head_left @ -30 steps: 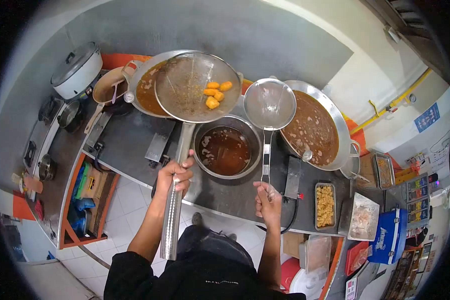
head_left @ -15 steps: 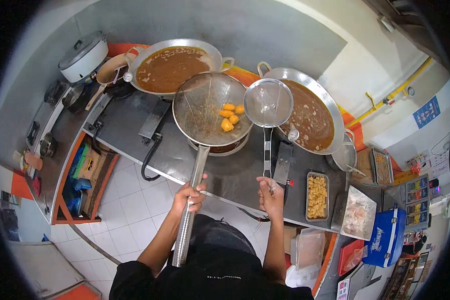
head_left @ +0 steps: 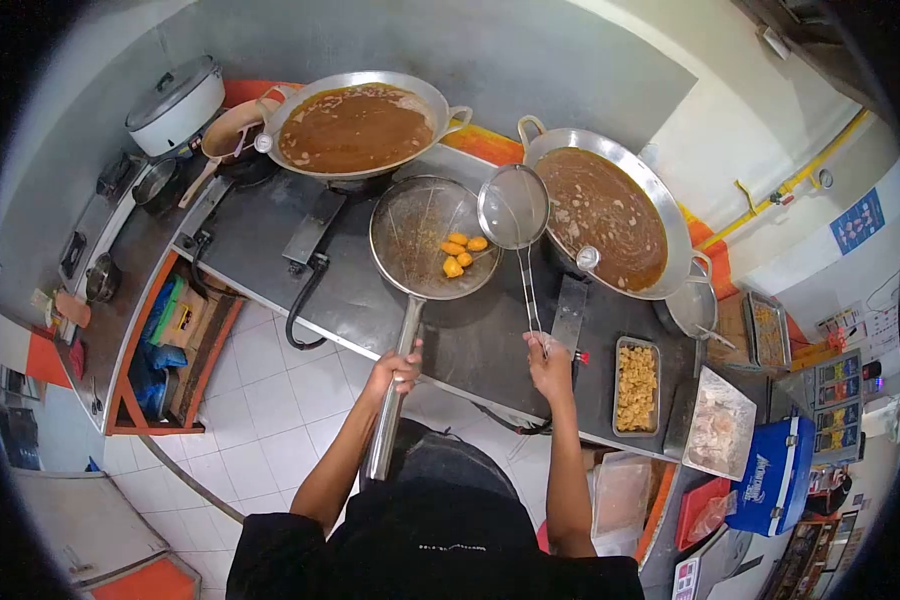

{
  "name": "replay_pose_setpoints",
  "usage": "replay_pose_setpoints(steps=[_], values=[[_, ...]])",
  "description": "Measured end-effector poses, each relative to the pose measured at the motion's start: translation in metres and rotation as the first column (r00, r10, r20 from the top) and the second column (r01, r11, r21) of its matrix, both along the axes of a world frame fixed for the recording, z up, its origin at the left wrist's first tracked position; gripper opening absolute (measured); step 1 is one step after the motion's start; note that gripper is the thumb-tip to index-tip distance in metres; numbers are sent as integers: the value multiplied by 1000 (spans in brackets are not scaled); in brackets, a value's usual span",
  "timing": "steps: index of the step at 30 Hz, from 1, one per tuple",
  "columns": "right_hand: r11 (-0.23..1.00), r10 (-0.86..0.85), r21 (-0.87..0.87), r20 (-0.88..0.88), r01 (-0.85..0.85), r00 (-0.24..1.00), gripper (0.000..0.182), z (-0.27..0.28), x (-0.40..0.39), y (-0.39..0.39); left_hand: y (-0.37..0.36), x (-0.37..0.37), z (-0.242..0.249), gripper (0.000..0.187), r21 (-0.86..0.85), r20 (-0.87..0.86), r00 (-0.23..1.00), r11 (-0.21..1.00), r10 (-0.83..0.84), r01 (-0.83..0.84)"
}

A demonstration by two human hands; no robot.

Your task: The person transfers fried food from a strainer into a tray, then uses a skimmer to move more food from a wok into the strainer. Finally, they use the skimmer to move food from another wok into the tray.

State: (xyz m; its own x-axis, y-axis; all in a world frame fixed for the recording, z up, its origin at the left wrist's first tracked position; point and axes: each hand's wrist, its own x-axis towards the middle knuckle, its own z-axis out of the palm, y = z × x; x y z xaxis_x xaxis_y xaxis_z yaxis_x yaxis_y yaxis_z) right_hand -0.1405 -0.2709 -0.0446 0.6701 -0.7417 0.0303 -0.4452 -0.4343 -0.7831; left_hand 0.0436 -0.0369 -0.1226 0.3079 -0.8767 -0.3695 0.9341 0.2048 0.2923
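My left hand (head_left: 396, 372) is closed round the long metal handle of a large round mesh strainer (head_left: 410, 225). Several orange fried pieces (head_left: 454, 267) lie in the right part of its mesh, among dark crumbs. My right hand (head_left: 550, 368) grips the wire handle of a smaller round skimmer (head_left: 513, 205), held up just right of the strainer, near its rim. The skimmer carries no visible food. Whatever stands under the large strainer is hidden by it.
Two wide pans of brown oil stand at the back, a left pan (head_left: 355, 128) and a right pan (head_left: 605, 225). A tray of pale chunks (head_left: 636, 388), a floury metal tray (head_left: 718, 425) and a blue cooler (head_left: 770, 480) are on the right. A lidded white pot (head_left: 178, 110) stands far left.
The large strainer has gone down and slightly right, farther from my head, with the orange pieces still in it. The small skimmer has shifted left and tilted. Both hands keep their grip.
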Motion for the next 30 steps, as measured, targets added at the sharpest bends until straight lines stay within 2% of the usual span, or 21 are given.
replay_pose_setpoints(steps=[4,6,8,9,12,13,14,16,18,22,24,30], values=[[1000,-9,-6,-1,9,1000,26,-17,9,-5,4,16,-27,53,-122,31,998,991,-56,59],[1000,-24,17,6,24,1000,26,-25,15,-1,0,22,-29,53,-100,57,997,993,-56,62],[999,-49,-22,-14,48,999,26,-24,21,1,-13,23,-8,55,-21,-16,1000,1000,-13,12],[998,-54,-29,-24,53,998,26,-23,22,1,-11,29,-20,55,-131,-77,995,990,-56,45],[996,-83,-36,20,84,996,26,-26,31,10,-7,46,-35,54,-128,-17,999,991,-47,44],[996,-93,-13,-4,93,996,26,-22,36,12,-10,46,-26,54,-55,-66,997,998,-41,37],[995,-101,9,-32,101,994,26,-18,37,14,-11,52,-33,54,-53,-77,996,998,-48,44],[994,-113,3,-36,113,993,25,-24,40,18,-11,63,-45,55,-164,-126,988,984,-86,65],[991,-135,-7,-22,135,991,24,-27,52,16,-7,70,-42,57,-186,-176,978,980,-110,77],[990,-137,-45,-41,135,990,23,-37,61,12,5,79,-31,59,-191,-87,987,975,-133,114],[982,-89,-175,-60,77,994,22,-41,68,2,9,84,-26,59,-53,19,987,985,-162,163],[962,-63,-272,-164,16,984,20,-40,84,-28,19,99,-18,57,-31,65,973,974,-221,223]])
